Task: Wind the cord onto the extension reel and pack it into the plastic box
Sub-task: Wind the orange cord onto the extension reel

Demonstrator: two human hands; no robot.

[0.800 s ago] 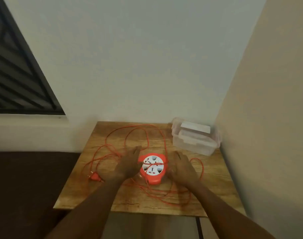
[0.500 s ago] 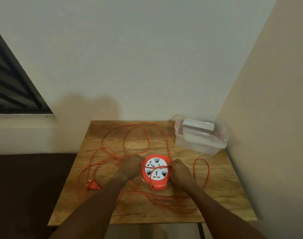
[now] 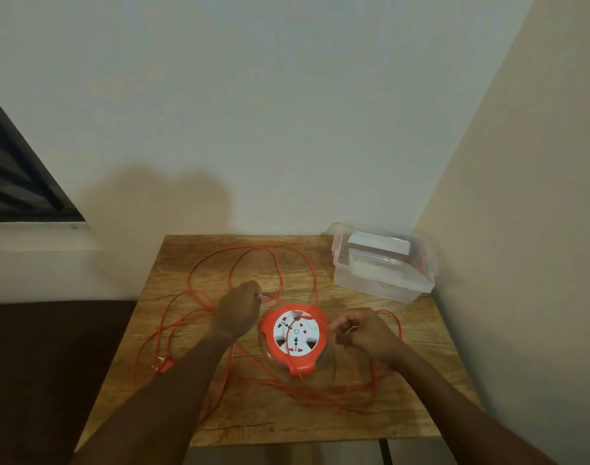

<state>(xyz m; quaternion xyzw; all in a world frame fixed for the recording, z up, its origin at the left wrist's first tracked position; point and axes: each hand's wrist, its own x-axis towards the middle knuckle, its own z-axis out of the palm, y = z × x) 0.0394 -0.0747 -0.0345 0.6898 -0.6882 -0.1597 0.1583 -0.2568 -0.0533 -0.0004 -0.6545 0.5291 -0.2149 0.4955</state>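
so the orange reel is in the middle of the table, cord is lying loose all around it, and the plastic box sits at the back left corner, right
Not quite. In the head view the plastic box sits at the back right corner of the table, against the side wall. The rest holds: the orange reel is mid-table with the cord lying loose around it.

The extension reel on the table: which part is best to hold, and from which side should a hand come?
Probably the orange rim of the extension reel, taken from above with fingers on opposite sides. It lies flat, socket face up, on the table, so the round edge is the free part. The cord crosses the face; avoid pinching it. The left hand and right hand sit beside it.
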